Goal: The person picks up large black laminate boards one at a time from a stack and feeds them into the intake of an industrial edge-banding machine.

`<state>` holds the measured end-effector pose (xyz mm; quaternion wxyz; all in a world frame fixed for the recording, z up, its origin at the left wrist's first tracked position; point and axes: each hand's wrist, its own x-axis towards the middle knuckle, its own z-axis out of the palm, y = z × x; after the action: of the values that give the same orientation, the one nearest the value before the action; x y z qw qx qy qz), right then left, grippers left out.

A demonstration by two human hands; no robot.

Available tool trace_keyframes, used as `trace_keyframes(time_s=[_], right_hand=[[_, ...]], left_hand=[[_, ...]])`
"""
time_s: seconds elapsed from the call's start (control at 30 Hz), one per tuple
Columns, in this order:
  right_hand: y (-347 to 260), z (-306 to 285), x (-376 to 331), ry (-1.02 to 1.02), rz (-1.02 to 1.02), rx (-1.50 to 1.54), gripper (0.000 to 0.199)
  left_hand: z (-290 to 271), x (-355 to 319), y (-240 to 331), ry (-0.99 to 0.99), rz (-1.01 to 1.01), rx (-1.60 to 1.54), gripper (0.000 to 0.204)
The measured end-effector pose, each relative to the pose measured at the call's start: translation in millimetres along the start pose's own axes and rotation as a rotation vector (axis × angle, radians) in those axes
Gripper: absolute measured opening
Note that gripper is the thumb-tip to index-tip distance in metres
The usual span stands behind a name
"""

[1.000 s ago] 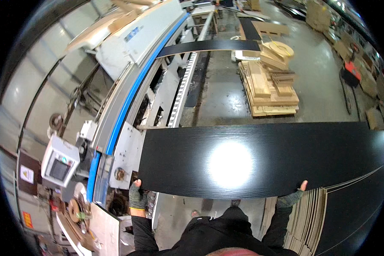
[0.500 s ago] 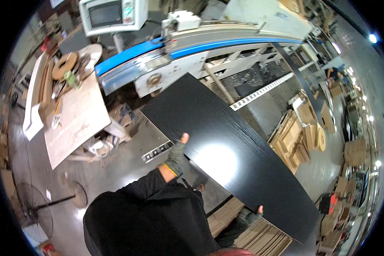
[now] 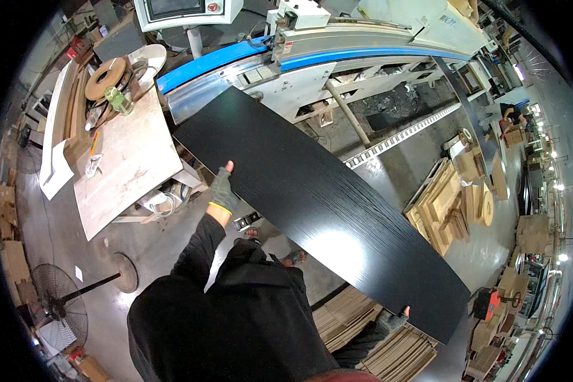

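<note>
A long black panel (image 3: 299, 184) with a fine wood-grain surface lies across the view, running from upper left to lower right. My left hand (image 3: 224, 193), in a grey glove with bare fingertips, grips its near edge toward the left end, thumb on top. Farther right, my right hand (image 3: 391, 319), gloved the same way, holds the near edge by the lower right end; its fingers are hidden beneath the panel. The panel's far left corner reaches up to the long machine (image 3: 318, 54) with a blue strip along its front.
On the left, a pale worktable (image 3: 130, 172) carries a tape roll (image 3: 106, 77) and a green bottle (image 3: 118, 100). A stand fan (image 3: 57, 302) is at lower left. Stacked cardboard (image 3: 347, 318) lies under the panel's right end, with wooden pieces (image 3: 434, 207) beyond it on the floor.
The panel's left end has swung up and left toward the machine and worktable. My left arm has stretched outward with it, and my right hand has shifted slightly right. The view has moved too.
</note>
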<state>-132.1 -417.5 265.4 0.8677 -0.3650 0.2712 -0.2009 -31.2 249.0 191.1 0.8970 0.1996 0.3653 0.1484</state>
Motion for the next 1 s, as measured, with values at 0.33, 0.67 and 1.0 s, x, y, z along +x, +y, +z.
trace_keyframes(time_s=[0.33,0.67,1.0], right_hand=[[102,74,-95,-0.039,0.063,-0.107,0.068],[176,18,-123,-0.115,0.154,0.194,0.059],[242,18,-111,0.308,0.223,0.298,0.081]], left_hand=[[-10,129,87,0.060,0.110,0.143,0.070],[-4,212,66,0.037,0.081,0.213,0.047],[-5,257,92,0.155,0.128,0.478,0.051]])
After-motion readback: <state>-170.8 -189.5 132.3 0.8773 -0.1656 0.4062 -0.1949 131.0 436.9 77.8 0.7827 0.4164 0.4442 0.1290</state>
